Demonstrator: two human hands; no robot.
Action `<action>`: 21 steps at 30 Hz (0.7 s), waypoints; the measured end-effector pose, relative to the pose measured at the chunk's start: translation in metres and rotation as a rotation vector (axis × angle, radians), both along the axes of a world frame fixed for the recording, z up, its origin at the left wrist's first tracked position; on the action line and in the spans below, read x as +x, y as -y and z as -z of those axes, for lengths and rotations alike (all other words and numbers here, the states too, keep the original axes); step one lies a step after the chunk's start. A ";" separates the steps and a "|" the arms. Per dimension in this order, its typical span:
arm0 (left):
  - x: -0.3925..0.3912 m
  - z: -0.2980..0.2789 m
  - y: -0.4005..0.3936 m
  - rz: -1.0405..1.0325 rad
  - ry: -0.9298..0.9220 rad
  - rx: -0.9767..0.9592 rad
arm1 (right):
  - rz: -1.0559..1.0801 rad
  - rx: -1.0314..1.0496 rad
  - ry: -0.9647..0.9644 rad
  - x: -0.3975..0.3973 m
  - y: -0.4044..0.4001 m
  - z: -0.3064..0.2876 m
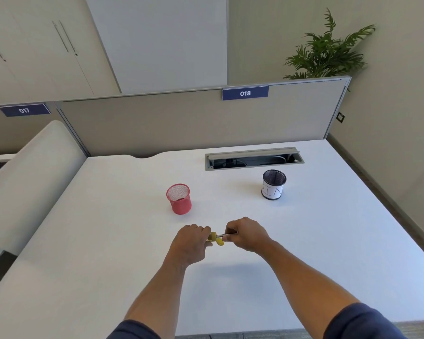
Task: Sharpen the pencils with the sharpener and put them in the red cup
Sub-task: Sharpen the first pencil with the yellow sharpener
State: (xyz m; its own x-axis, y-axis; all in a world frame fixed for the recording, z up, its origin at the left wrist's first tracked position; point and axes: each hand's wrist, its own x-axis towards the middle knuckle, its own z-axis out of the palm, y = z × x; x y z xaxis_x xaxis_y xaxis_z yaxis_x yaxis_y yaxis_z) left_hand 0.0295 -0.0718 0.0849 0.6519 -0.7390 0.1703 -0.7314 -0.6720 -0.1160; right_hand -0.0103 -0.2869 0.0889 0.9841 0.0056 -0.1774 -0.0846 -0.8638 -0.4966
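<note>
My left hand [192,243] grips a yellow sharpener [216,238] over the middle of the white desk. My right hand [246,234] holds a pencil [227,234] whose short visible shaft runs leftward into the sharpener; the rest of the pencil is hidden in my fist. The red mesh cup [179,198] stands upright behind and a little left of my hands, and it looks empty from here.
A black mesh cup with a white paper label [274,184] stands at the back right. Behind it an open cable tray [253,158] is set into the desk [108,228]. A grey partition [157,123] closes the far edge. A white padded seat back [30,179] stands at the left.
</note>
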 end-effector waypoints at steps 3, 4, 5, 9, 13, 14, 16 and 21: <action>0.000 -0.004 -0.001 0.008 0.000 -0.008 | 0.025 0.053 -0.039 0.001 -0.001 -0.002; 0.000 -0.005 -0.001 0.013 -0.003 -0.013 | 0.033 0.070 -0.053 0.001 -0.001 -0.002; 0.000 -0.005 -0.001 0.018 -0.007 -0.018 | 0.040 0.088 -0.065 0.001 -0.001 -0.002; 0.000 -0.007 0.000 0.025 -0.012 -0.037 | 0.053 0.138 -0.073 0.001 0.000 0.000; 0.000 -0.008 0.001 0.037 -0.001 -0.034 | 0.065 0.199 -0.088 0.001 0.002 0.002; 0.000 -0.008 0.001 0.038 0.002 -0.032 | 0.067 0.218 -0.100 0.002 0.002 0.002; 0.000 -0.009 0.002 0.040 0.007 -0.025 | 0.063 0.260 -0.118 0.004 0.002 0.003; 0.000 -0.006 0.001 0.046 0.025 -0.007 | 0.040 0.420 -0.175 0.005 0.002 0.001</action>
State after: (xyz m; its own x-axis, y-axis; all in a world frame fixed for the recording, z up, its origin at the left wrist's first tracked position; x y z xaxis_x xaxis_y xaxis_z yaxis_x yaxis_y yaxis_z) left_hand 0.0297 -0.0728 0.0912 0.6128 -0.7668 0.1910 -0.7586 -0.6385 -0.1300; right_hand -0.0049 -0.2892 0.0882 0.9404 0.0758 -0.3316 -0.2274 -0.5848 -0.7786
